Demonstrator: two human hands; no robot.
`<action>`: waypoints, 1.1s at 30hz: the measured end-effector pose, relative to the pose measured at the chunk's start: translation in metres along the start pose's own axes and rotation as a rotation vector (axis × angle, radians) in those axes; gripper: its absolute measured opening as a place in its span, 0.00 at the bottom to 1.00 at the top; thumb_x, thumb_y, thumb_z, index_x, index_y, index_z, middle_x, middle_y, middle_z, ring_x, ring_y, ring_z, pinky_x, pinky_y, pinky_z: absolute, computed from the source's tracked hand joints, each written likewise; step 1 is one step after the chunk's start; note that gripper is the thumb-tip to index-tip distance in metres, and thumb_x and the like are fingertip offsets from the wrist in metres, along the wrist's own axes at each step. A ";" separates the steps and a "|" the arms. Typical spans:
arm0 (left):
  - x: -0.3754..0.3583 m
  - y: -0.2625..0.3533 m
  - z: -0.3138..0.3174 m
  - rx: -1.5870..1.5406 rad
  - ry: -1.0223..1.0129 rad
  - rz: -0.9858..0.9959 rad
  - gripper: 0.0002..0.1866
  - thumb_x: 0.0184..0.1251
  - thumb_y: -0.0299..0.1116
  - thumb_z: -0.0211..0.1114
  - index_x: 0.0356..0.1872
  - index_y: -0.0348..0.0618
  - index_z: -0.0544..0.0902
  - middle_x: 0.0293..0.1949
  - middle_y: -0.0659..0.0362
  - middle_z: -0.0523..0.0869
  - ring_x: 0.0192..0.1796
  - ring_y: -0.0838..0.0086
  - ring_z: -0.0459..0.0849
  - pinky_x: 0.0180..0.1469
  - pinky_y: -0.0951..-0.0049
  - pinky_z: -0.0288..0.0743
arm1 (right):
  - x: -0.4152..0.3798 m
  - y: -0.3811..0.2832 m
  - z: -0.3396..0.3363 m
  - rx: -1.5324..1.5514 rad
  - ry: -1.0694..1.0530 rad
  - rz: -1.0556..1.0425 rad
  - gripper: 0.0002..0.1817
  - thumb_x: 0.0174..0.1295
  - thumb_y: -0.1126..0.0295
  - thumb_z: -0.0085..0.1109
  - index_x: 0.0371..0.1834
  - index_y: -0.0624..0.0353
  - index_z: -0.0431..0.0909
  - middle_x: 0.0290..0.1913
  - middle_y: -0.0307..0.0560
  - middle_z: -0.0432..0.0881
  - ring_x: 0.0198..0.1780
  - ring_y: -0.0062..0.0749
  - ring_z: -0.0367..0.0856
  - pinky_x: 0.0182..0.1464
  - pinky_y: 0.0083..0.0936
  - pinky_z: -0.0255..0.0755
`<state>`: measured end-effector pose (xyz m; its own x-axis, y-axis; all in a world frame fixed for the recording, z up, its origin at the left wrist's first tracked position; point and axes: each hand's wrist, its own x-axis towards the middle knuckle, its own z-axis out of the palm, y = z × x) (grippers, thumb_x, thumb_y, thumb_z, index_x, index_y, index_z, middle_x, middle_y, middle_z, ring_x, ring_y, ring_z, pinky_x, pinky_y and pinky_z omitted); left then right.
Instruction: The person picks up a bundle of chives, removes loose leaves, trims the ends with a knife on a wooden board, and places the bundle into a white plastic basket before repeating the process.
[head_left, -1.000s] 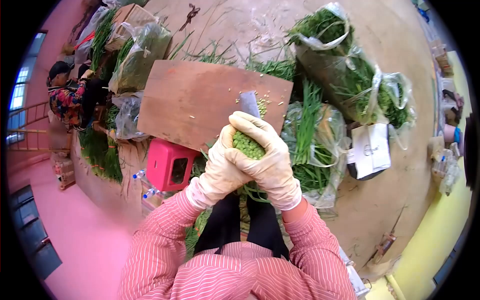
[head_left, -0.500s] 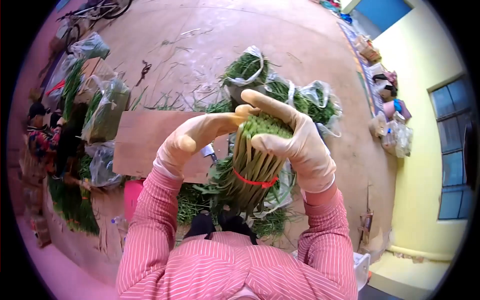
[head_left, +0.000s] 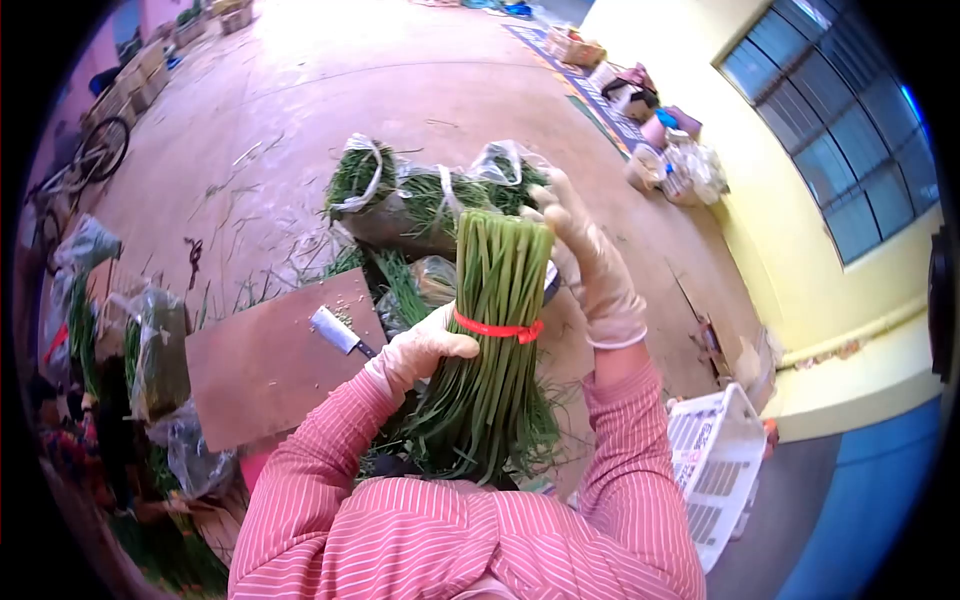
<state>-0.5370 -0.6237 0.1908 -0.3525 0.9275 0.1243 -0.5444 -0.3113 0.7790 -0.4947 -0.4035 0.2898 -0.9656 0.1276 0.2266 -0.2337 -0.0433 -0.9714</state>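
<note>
Gripping: chive bundle (head_left: pixel 493 330) is clasped at its red band (head_left: pixel 498 328) by left hand (head_left: pixel 415 352) | right hand (head_left: pixel 590 265) is held open-fingered against bundle top

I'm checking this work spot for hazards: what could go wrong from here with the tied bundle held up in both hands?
1. The bundle of green stalks is gripped by the left hand at its red band, while the right hand only steadies the top; loose lower leaves could slip out.
2. The cleaver lies bare on the wooden board near the left arm; lowering the bundle blindly might brush its blade.
</note>
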 end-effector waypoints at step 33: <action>0.230 -0.170 0.155 -0.191 0.269 0.012 0.30 0.65 0.52 0.70 0.59 0.40 0.79 0.51 0.56 0.87 0.50 0.65 0.86 0.55 0.64 0.82 | -0.468 0.013 -0.196 -0.426 0.631 0.790 0.24 0.63 0.64 0.66 0.59 0.66 0.79 0.43 0.49 0.87 0.42 0.31 0.84 0.48 0.24 0.76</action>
<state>-0.4074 -0.3257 0.1825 -0.5342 0.8437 -0.0539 -0.6630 -0.3785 0.6459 -0.0233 -0.2698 0.1571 -0.5648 0.7040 -0.4305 0.6013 -0.0062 -0.7990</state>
